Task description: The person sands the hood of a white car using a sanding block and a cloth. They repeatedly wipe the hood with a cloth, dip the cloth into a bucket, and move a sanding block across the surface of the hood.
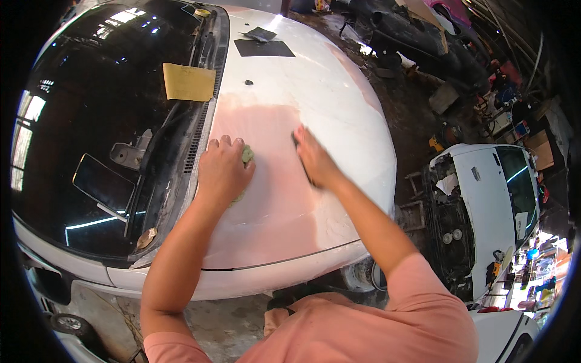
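A white car bonnet (pixel 357 151) carries a broad pinkish filler patch (pixel 266 181), smooth and wet-looking. My left hand (pixel 225 166) rests on the patch's windscreen side, fingers curled around a pale green sponge (pixel 247 154); only bits of it show past the fingers. At the patch's right edge my right hand (pixel 316 158) lies flat with its fingers together, slightly blurred. Beneath it a dark piece of sandpaper (pixel 296 140) shows as a thin edge, pressed to the bonnet. Most of that piece is hidden under the palm.
Dark sandpaper sheets (pixel 264 48) lie at the bonnet's far end. A yellow sheet (pixel 189 81) straddles the windscreen's lower edge. On the glass rest a phone (pixel 104 183) and a metal bracket (pixel 128 155). Another white car (pixel 484 206), its front stripped, stands to the right.
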Motion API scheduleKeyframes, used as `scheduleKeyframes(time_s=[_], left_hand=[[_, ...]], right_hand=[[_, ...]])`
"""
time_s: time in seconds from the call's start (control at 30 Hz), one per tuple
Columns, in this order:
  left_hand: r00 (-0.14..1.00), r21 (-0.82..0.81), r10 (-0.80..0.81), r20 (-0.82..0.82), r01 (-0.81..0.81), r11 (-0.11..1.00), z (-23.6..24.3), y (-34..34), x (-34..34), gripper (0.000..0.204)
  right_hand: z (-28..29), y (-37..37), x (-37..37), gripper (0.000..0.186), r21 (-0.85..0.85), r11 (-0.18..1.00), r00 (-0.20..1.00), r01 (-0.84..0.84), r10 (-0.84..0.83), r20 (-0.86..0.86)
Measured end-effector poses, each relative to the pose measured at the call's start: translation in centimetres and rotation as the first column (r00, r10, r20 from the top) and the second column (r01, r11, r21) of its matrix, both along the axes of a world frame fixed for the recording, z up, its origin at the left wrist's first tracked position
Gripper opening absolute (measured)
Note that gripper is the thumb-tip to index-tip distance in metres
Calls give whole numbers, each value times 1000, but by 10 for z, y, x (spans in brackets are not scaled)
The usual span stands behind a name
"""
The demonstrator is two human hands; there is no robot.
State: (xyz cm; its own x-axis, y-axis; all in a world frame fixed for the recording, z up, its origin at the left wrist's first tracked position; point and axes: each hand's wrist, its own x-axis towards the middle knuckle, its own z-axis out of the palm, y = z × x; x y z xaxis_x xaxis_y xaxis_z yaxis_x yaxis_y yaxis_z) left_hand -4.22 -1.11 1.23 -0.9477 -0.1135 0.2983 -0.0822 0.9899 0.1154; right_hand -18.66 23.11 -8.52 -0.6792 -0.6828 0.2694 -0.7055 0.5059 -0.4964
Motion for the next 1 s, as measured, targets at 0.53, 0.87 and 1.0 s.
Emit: scheduleKeyframes(time_s=[0.53, 0.87, 1.0], left_hand=[[993, 4, -74, -89, 74, 997, 0, 17, -14, 33], [1000, 36, 18, -1, -18, 999, -1, -3, 5, 41], [999, 33, -39, -21, 40, 999, 3, 10, -9, 41]], right_hand=[[21, -50, -99, 52, 15, 994, 991, 110, -108, -82], [16, -44, 39, 51, -68, 979, 981, -194, 193, -27], [29, -85, -96, 51, -26, 997, 996, 68, -70, -60]])
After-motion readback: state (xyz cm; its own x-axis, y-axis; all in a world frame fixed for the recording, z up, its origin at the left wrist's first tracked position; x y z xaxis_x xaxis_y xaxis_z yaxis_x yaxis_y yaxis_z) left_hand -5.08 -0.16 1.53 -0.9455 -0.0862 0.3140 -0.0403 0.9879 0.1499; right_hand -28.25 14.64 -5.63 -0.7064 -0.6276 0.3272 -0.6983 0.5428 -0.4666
